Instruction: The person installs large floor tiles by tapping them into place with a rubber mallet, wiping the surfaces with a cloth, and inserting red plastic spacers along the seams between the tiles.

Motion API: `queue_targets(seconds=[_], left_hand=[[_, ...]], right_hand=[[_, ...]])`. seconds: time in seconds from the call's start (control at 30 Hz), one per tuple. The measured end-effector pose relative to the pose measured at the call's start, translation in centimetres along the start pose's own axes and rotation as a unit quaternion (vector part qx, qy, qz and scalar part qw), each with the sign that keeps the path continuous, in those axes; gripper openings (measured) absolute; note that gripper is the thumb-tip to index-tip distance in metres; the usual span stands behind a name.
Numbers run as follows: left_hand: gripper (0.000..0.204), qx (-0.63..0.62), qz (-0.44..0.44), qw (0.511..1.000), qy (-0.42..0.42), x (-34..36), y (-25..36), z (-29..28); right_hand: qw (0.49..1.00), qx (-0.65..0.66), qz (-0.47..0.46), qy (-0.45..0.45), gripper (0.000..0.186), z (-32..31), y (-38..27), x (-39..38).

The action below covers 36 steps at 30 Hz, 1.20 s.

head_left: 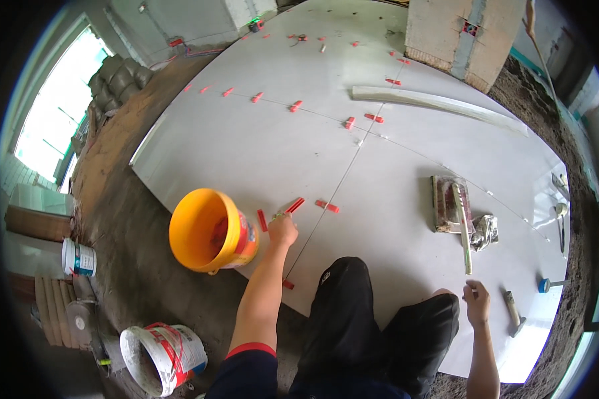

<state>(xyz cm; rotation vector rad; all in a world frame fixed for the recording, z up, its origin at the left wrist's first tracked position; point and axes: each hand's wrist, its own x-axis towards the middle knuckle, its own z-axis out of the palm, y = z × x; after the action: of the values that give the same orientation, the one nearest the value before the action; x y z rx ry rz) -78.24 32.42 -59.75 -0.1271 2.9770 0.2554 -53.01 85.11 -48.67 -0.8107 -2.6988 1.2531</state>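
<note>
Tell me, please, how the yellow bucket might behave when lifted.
The yellow bucket is probably light for its size, since only something red shows low inside. It likely stays stiff, as its opening looks evenly round. Its smooth-looking wall may be slippery.

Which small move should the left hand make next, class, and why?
Probably, the left hand should bring the slim red plastic wedge at its fingertips to the thin dark seam between the glossy grey tiles: another red wedge sits across that seam, while this one lies off it.
</note>
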Motion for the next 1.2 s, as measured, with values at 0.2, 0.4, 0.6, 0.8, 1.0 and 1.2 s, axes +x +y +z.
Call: queue_targets(seconds=[0.2, 0.4, 0.6, 0.8, 1.0, 1.2], left_hand=[[0.035, 0.056, 0.02, 0.998, 0.023, 6.1, 2.3, 3.1], [0.043, -0.489, -0.052, 0.87, -0.041, 8.3, 10.1, -0.2], [0.038, -0.721, 0.0, 0.632, -0.284, 6.7, 20.7, -2.0], [0.066, -0.239, 0.206, 0.949, 0.011, 15.4, 16.8, 1.0], [0.085, -0.004, 0.215, 0.976, 0.038, 19.5, 11.7, 6.0], [0.071, -0.041, 0.216, 0.972, 0.085, 20.2, 10.9, 6.9]], right_hand=[[0.996, 0.051, 0.07, -0.036, 0.022, 0.8, -0.5, -1.2], [0.967, 0.169, 0.102, -0.162, 0.031, 11.8, -9.2, 5.8], [0.955, 0.218, -0.06, -0.194, 0.036, 21.9, -17.9, 15.9], [0.993, 0.014, -0.085, -0.077, 0.023, 25.5, -17.8, 24.1], [0.982, -0.089, -0.168, 0.006, 0.021, 31.9, -17.9, 33.3], [0.965, -0.211, -0.15, -0.04, 0.02, 36.4, -20.9, 38.0]])
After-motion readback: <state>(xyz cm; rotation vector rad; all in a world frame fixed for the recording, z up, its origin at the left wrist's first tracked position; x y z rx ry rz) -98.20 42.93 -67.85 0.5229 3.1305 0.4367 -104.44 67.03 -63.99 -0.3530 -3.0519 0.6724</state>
